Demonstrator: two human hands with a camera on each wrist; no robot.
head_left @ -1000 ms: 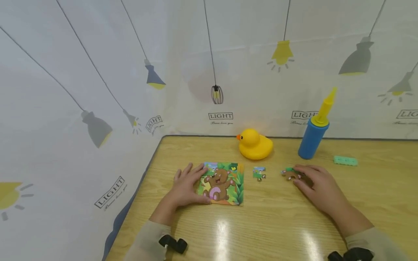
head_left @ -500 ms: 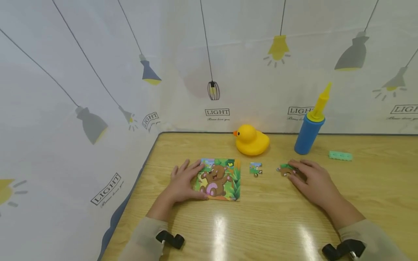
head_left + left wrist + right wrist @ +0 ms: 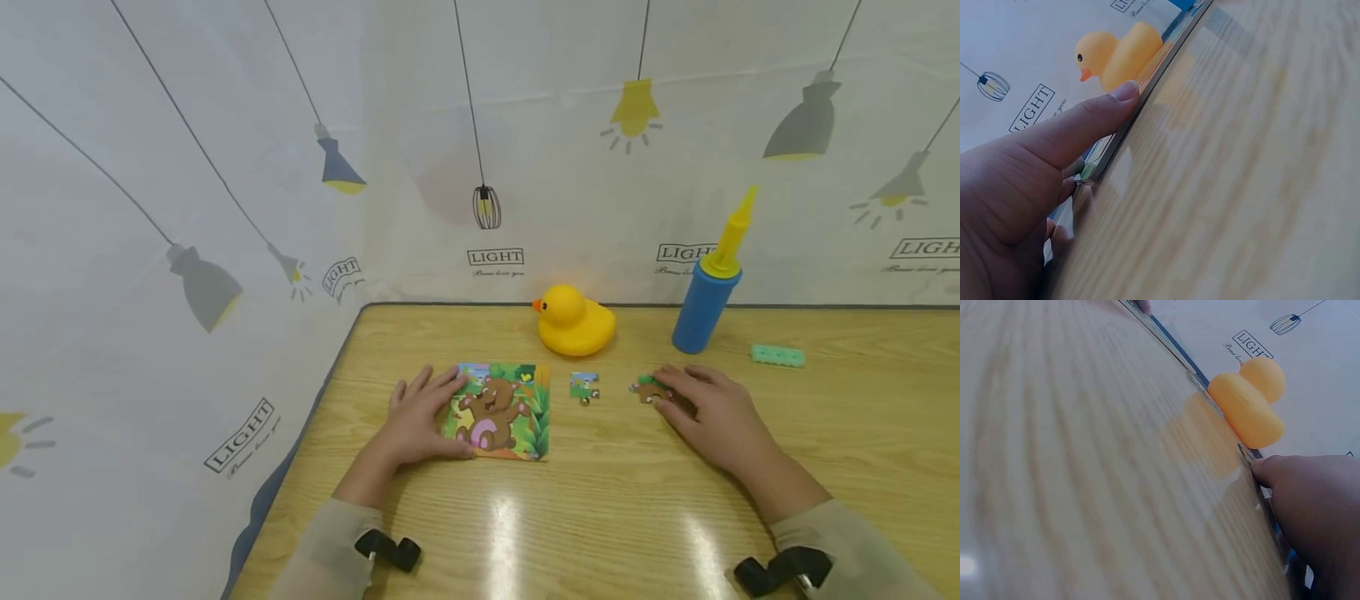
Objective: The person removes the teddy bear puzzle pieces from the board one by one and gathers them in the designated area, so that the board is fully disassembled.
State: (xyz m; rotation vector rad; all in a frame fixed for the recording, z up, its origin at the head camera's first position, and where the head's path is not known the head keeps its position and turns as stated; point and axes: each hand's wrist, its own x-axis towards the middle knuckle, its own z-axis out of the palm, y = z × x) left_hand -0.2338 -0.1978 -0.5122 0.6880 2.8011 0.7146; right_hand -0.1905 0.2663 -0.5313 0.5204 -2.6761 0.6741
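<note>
Much of the loose puzzle piece (image 3: 649, 389) is hidden under the fingertips of the right hand (image 3: 708, 414); only a brown and green edge is seen, so its outline and the way it points cannot be made out. It lies flat on the wooden table (image 3: 615, 517), right of the puzzle board (image 3: 501, 410) and well apart from it. The right hand is laid over it with fingers almost straight, pressing rather than pinching. In the right wrist view only a thumb tip and a thin edge of the piece are seen.

The left edge of the board is covered by the left hand (image 3: 420, 417), fingers straight and spread, the thumb (image 3: 1085, 128) laid along the near edge; nothing is clasped. The board is a thin, flat, nearly square card printed with a brown bear among green leaves, the bear's head turned toward the far side of the table.

A second small piece (image 3: 584, 386) lies alone between board and right hand. Behind it a smooth, rounded yellow duck (image 3: 573, 322) is set, its beak pointing left. A blue cylinder pump (image 3: 708, 283) with a yellow nozzle is stood upright, and a flat mint-green block (image 3: 777, 356) lies to its right. The tabletop is glossy, with visible grain.
</note>
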